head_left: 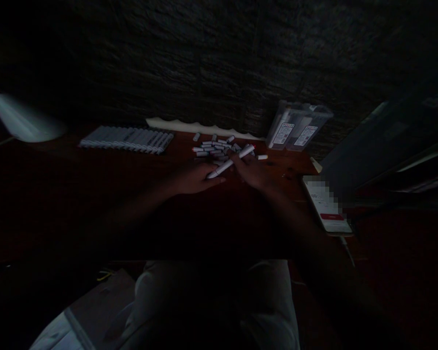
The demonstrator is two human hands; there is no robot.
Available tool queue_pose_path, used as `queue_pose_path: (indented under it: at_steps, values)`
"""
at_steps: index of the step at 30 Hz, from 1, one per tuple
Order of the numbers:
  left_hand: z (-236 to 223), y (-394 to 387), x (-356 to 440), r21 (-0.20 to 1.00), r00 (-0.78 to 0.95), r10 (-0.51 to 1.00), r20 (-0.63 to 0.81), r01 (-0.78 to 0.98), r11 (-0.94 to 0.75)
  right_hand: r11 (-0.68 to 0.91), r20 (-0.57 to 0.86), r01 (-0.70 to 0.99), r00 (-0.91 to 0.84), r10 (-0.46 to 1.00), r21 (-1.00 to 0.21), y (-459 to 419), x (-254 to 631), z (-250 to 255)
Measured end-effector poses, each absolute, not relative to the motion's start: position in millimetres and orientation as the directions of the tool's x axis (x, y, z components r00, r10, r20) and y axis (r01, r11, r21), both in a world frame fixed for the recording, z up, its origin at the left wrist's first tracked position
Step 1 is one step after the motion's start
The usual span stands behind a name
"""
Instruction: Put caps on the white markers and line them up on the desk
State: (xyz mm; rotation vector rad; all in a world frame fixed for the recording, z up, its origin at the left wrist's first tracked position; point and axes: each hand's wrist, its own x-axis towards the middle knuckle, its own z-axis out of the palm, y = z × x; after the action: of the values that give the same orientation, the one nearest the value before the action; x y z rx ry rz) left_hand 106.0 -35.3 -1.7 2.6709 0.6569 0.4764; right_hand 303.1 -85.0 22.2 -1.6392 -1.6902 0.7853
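A white marker (223, 167) slants between my hands, its upper end pointing up and to the right. My left hand (195, 178) is closed on the lower end, thumb stretched along beneath it. Nearer the upper end, my right hand (253, 170) grips the same marker with its fingers. Just behind the hands lies a loose pile of caps and short marker pieces (209, 149), some with red or dark tips. A pale-tipped piece (263, 157) sticks out to the right. Dim light hides the finer finger detail.
A row of markers (126, 139) lies at the left. Two clear plastic cases (302, 126) with labels stand against the dark brick wall (219, 63). A lit phone (326, 206) with a cable rests at the right of the wooden table (146, 218). A white lamp-like object (27, 119) is far left.
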Motion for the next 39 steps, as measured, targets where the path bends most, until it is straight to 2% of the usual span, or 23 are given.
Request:
queue_pose_path:
  at_steps: [7, 15, 28, 39]
  values:
    - [-2.5, -33.6, 106.9, 0.433, 0.829, 0.501, 0.247, 0.369, -0.823, 0.046, 0.046, 0.607, -0.016, 0.999, -0.794, -85.6, 303.6, 22.0]
    - [-2.2, -33.9, 106.4, 0.401, 0.832, 0.505, 0.229, 0.392, -0.828, 0.028, 0.033, 0.608, -0.004, 0.999, -0.793, -86.8, 302.5, 24.7]
    - [-2.1, -34.6, 106.4, 0.416, 0.83, 0.511, 0.225, 0.392, -0.82, 0.015, 0.022, 0.604, 0.004, 1.0, -0.797, -87.1, 302.2, 25.5]
    - [-1.1, -36.6, 106.2, 0.399, 0.829, 0.5, 0.251, 0.382, -0.833, 0.055, 0.057, 0.607, -0.016, 0.998, -0.792, -84.4, 304.0, 20.2]
